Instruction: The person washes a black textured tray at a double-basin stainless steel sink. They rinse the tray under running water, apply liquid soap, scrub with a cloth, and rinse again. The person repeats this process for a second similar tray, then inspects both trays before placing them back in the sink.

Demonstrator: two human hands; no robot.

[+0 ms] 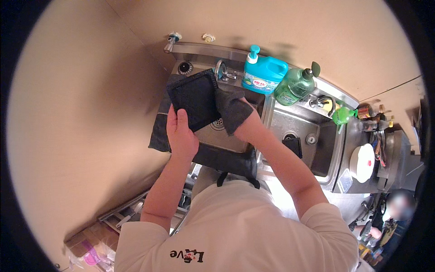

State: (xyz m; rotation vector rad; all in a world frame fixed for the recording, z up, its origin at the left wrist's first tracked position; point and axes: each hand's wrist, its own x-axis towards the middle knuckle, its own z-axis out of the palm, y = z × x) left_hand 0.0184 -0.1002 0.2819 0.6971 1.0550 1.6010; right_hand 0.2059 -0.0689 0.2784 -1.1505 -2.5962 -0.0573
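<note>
My left hand [182, 136] grips a black rectangular tray [192, 97] by its lower left side, holding it tilted above the left steel sink [231, 138]. My right hand [247, 127] holds a dark grey cloth [231, 106] against the tray's right edge; its fingers are partly hidden by the cloth. Dark fabric [226, 161] lies over the sink's front and left edges. Behind the tray stand a curved tap [221, 68], a turquoise pump jug [263, 77] and a green pump bottle [292, 88].
The right sink [331, 149] holds a dark rectangular item [292, 147]. Beside it are a white round container [362, 163], a small green bottle [342, 115] and several condiment bottles [376, 124]. A wall is close on the left. Another person [394, 213] is at the lower right.
</note>
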